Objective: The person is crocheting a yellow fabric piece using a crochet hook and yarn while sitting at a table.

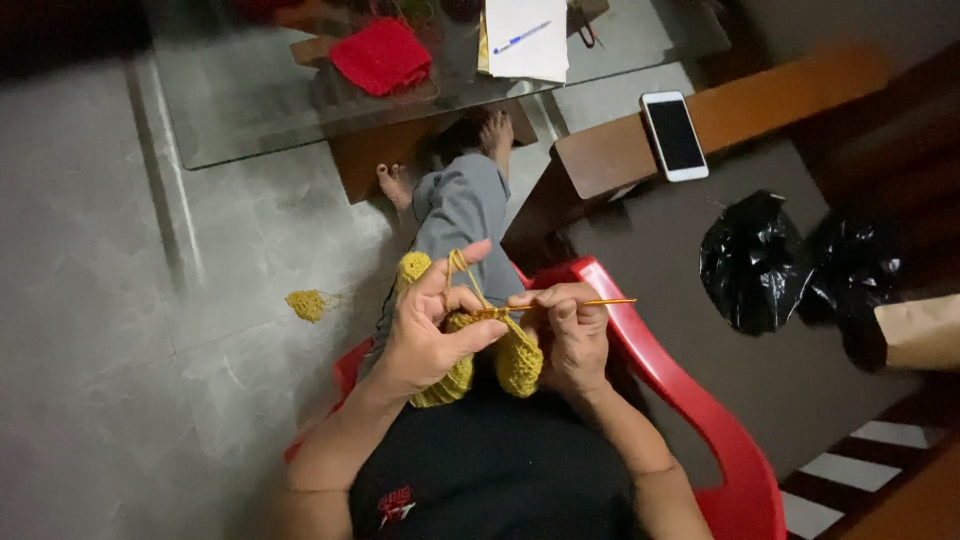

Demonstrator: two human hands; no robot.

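While I look down from the head cam, my left hand [425, 335] has thumb and fingers pinched on the mustard-yellow crocheted yarn piece [500, 360] in my lap, a strand looped over the raised index finger. My right hand [570, 335] is curled tight, gripping the thin orange crochet hook [590, 303]. Over on the glass table [240, 110] sits a red crocheted square [382, 55].

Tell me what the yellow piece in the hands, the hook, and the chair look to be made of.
Yellow piece: knitted or crocheted yarn, matte, with a bumpy stitch texture; fibre type can't be told.
Hook, held in the right hand: thin, orange-gold, smooth; could be metal or plastic.
Chair: red moulded plastic by its glossy, rounded rim.
Left hand holds the yarn strand.
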